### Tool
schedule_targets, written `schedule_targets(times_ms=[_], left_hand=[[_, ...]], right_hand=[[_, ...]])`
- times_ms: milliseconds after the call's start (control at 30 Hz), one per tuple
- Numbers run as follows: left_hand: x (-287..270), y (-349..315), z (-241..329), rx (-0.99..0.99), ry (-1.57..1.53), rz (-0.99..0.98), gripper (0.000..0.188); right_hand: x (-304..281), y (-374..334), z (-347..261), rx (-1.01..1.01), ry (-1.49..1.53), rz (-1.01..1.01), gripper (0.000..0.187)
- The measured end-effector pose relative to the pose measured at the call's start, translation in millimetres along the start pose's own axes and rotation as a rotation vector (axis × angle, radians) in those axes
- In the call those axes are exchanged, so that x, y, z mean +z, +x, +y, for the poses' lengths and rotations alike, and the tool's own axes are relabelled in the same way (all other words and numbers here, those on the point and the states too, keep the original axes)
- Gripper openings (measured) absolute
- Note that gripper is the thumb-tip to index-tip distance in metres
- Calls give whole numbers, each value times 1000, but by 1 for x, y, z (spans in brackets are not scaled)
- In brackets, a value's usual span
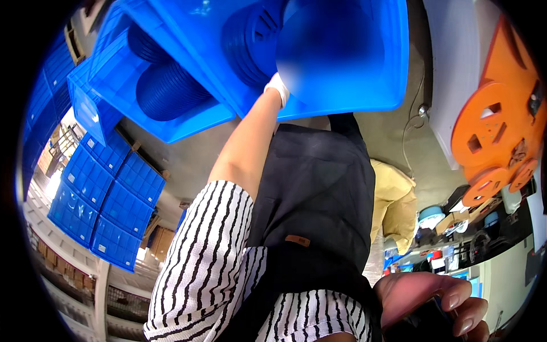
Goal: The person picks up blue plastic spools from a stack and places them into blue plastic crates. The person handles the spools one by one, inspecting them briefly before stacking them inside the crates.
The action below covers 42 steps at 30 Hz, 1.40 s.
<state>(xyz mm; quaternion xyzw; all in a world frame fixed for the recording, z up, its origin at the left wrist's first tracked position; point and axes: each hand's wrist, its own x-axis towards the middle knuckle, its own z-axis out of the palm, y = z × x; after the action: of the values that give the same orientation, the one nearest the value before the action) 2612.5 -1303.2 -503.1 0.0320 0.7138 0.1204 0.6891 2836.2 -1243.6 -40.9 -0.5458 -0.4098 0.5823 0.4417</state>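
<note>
My left hand (pixel 277 89), in a white glove, reaches into a large blue plastic bin (pixel 364 98). Its fingers are lost in a blur at the edge of a big round blue disc (pixel 330 40), so I cannot tell whether they grip it. Beside that disc, on its left, stands a row of dark blue ribbed discs (pixel 245 48) with slots. At the lower right edge, bare and close to the camera, my right hand (pixel 433 299) has curled fingers around something dark that I cannot make out.
A second blue bin (pixel 171 134) with stacked dark blue discs (pixel 171 91) stands at left. Farther left rise stacked blue crates (pixel 108 199). Orange slotted discs (pixel 490 128) are at right, near a white panel (pixel 447 74). A yellowish sack (pixel 396 196) and a cable (pixel 405 137) lie on the floor.
</note>
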Motion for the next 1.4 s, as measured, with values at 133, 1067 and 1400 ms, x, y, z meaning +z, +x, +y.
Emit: schedule_targets(times_ms=[133, 1067, 1400], left_hand=[[30, 68, 13, -23, 15, 141, 43], [-86, -164, 22, 534, -737, -132, 28], [-230, -324, 11, 632, -901, -266, 19]], right_hand=[[-22, 26, 68, -85, -6, 133, 47], [43, -46, -39, -378, -81, 230, 35], [147, -126, -117, -866, 84, 80, 49]])
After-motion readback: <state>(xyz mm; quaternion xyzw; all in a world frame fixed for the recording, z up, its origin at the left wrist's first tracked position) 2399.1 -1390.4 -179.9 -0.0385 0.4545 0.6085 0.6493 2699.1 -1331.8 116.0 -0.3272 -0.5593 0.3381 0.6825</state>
